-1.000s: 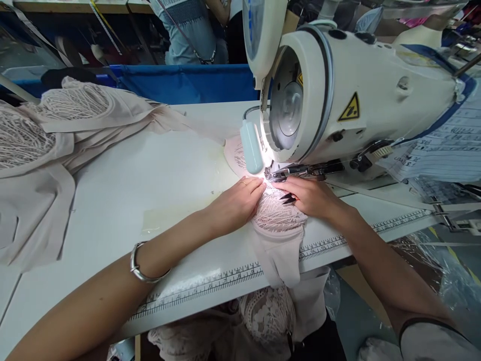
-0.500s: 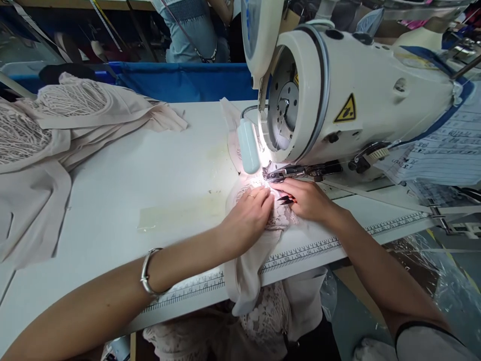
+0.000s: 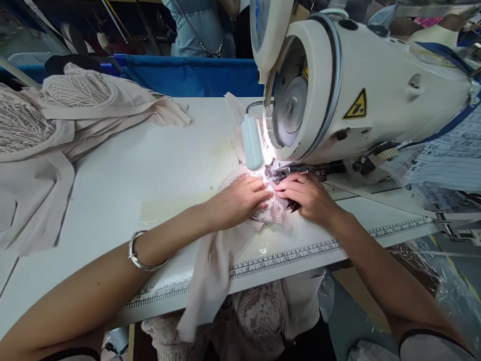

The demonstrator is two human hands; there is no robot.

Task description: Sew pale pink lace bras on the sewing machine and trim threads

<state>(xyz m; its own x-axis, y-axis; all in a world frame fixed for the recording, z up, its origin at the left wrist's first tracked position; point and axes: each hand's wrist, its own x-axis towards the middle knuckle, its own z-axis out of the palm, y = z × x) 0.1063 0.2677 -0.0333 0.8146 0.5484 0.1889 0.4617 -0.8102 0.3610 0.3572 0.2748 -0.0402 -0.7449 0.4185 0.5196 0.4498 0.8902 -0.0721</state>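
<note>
A pale pink lace fabric piece (image 3: 277,211) lies under the sewing machine's presser foot (image 3: 276,174), brightly lit. My left hand (image 3: 238,199) rests on its left part, fingers bent together and gripping the lace. On the other side, my right hand (image 3: 311,196) pinches the fabric's edge close to the foot. Tucked in that same hand are small thread snips (image 3: 293,205), their dark blades pointing out below the fingers. A plain fabric tail (image 3: 210,271) runs from under my left hand over the table's front edge.
The white sewing machine head (image 3: 361,95) fills the upper right, beside a small lamp (image 3: 252,143). Pink garment pieces (image 3: 56,125) are heaped on the left. A ruler strip (image 3: 285,258) follows the table's front edge. Behind a blue cloth bin (image 3: 195,75) stands a person (image 3: 199,27).
The lace has turned under the foot and its tail has swung left. My left hand has shifted left; my right fingers have curled in more. The round mechanism in the machine head is now blurred.
</note>
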